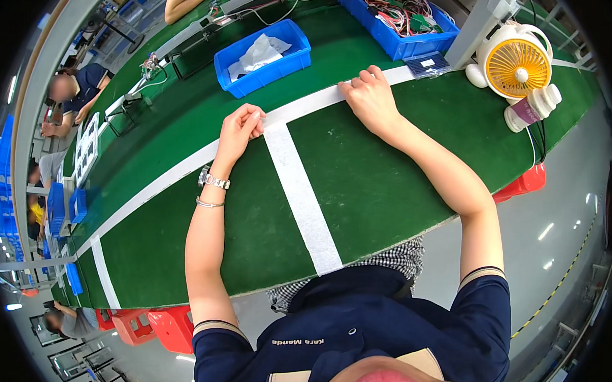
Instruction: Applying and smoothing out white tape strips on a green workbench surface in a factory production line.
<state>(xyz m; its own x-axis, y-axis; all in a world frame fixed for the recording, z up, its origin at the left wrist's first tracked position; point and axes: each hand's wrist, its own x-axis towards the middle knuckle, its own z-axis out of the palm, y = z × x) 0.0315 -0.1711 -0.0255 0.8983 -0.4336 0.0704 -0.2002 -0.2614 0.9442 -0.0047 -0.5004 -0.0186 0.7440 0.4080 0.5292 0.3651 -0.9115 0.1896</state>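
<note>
A white strip [309, 105] runs lengthwise across the green work table [387, 173]. My left hand [239, 133] is over this strip, thumb and fingertips pinched together; whatever may be between them is too small to make out. On that wrist are a metal watch and a thin bracelet. Farther right, my right hand [371, 102] rests at the same strip with its fingers curled under, so the fingertips are hidden. Between the hands, a second white strip [302, 194] reaches from the long one to the table's near edge.
Beyond my hands stands a blue bin [266, 78] holding crumpled white material. A larger blue bin [415, 43] is full of wires. At right are a yellow-and-white fan [519, 67] and a white bottle [528, 108]. Red stools [173, 328] sit under the edge; other people work at left.
</note>
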